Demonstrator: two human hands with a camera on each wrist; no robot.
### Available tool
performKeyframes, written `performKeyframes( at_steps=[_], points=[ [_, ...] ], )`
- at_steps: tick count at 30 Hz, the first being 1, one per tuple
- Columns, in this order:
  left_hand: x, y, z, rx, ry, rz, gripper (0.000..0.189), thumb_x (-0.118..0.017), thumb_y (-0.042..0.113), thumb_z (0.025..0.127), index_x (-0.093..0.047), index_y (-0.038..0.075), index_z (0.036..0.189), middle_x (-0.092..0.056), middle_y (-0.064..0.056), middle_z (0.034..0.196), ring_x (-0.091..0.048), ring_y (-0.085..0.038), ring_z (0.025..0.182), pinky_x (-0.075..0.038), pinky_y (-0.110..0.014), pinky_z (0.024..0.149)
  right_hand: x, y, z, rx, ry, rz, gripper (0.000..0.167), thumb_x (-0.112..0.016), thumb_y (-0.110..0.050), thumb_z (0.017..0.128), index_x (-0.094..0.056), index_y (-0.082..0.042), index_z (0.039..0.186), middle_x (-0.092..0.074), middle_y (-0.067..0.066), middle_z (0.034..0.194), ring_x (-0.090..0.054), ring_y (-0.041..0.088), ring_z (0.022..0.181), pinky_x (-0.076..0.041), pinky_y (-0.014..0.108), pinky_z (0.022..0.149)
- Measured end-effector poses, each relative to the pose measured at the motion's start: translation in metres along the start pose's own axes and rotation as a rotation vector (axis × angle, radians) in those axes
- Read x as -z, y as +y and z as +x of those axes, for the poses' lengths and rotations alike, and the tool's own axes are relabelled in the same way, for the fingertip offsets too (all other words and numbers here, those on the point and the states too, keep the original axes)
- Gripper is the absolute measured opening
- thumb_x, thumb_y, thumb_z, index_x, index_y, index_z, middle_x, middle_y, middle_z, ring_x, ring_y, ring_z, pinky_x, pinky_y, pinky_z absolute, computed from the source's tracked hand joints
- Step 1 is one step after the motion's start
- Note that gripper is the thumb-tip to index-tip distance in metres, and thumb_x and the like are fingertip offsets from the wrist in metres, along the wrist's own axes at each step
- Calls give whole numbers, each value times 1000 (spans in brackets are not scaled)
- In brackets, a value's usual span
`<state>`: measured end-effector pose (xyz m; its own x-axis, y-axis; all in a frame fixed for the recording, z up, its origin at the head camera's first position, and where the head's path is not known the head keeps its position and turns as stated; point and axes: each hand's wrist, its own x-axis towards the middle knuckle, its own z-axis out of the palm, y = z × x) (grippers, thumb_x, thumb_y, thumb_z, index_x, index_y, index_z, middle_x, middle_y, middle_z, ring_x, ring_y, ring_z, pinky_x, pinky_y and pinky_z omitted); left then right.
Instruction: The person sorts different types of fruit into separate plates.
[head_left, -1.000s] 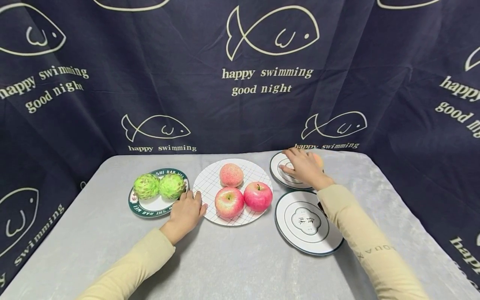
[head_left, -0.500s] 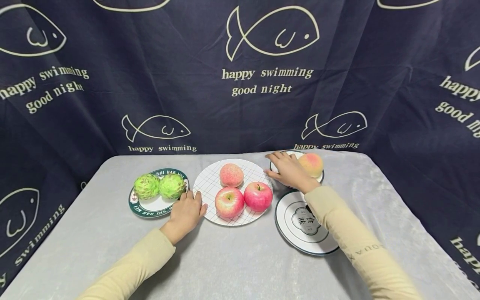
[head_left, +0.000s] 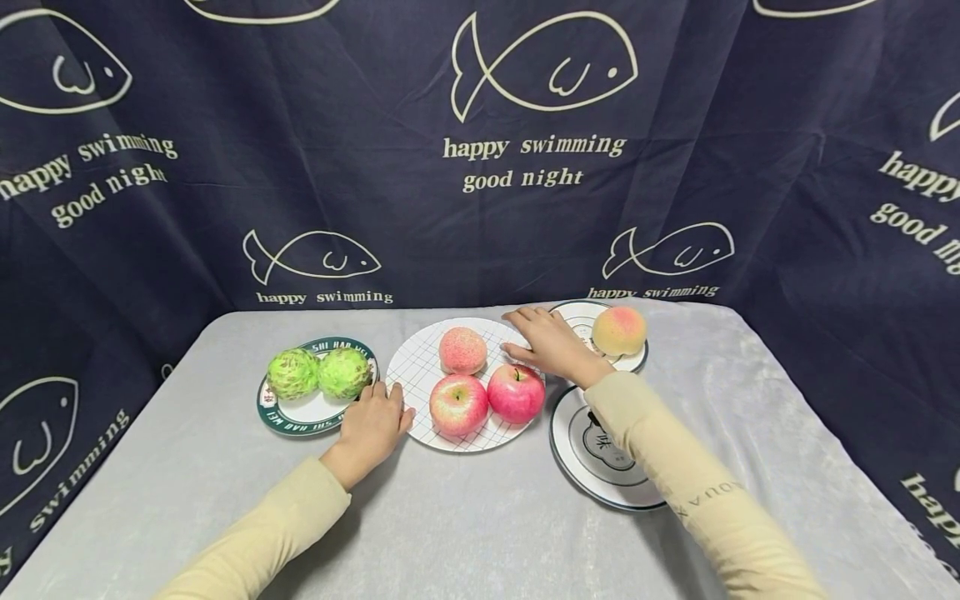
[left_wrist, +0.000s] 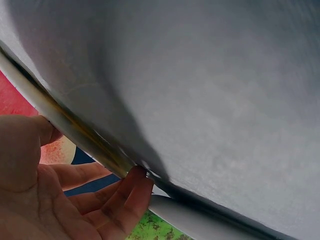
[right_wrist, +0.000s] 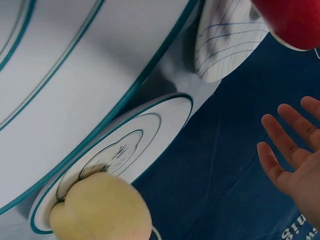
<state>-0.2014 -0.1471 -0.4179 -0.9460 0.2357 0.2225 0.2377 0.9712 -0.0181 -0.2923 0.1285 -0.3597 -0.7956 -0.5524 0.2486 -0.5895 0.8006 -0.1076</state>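
Observation:
Left of centre in the head view, my left hand [head_left: 372,422] rests its fingers at the gap between the checked white plate [head_left: 412,425] and the green-rimmed plate [head_left: 281,421]. In the left wrist view its fingertips [left_wrist: 136,172] touch the rims. My right hand [head_left: 551,342], fingers spread and holding nothing, hovers over the checked plate's right edge. Below it is a red apple [head_left: 517,395]; beside that are another apple [head_left: 458,406] and a pink peach [head_left: 462,350]. A yellow-pink peach [head_left: 619,331] sits on the back right plate [head_left: 573,314].
Two lumpy green fruits [head_left: 293,373] lie on the green-rimmed plate. Nearer on the right, a white plate [head_left: 573,458] with a dark rim is partly covered by the right sleeve [head_left: 667,458]. A dark fish-print curtain [head_left: 420,208] hangs behind the grey-covered table [head_left: 480,533].
My right hand has moved left from beside the yellow-pink peach to the checked plate's edge, uncovering that peach on its plate. The left hand has stayed in place.

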Motion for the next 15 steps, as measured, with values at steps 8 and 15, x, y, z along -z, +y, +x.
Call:
performKeyframes(
  at_steps=[8,15],
  points=[
    [0,0,0,3,-11,4,46,-56,33,87,-56,-4,115,-56,-21,97,-54,-34,91,-50,-43,63,-3,-14,10,44,-21,23,50,-58,-36,87,-50,-7,127,-54,11,124,-49,30,115,-40,48,92],
    [1,0,-1,0,1,-2,46,-58,32,86,-57,-4,114,-57,-21,97,-54,-34,91,-50,-44,64,-7,-27,17,61,-43,31,50,-57,-36,87,-50,-8,127,-53,10,125,-49,28,116,-39,47,91]
  ],
)
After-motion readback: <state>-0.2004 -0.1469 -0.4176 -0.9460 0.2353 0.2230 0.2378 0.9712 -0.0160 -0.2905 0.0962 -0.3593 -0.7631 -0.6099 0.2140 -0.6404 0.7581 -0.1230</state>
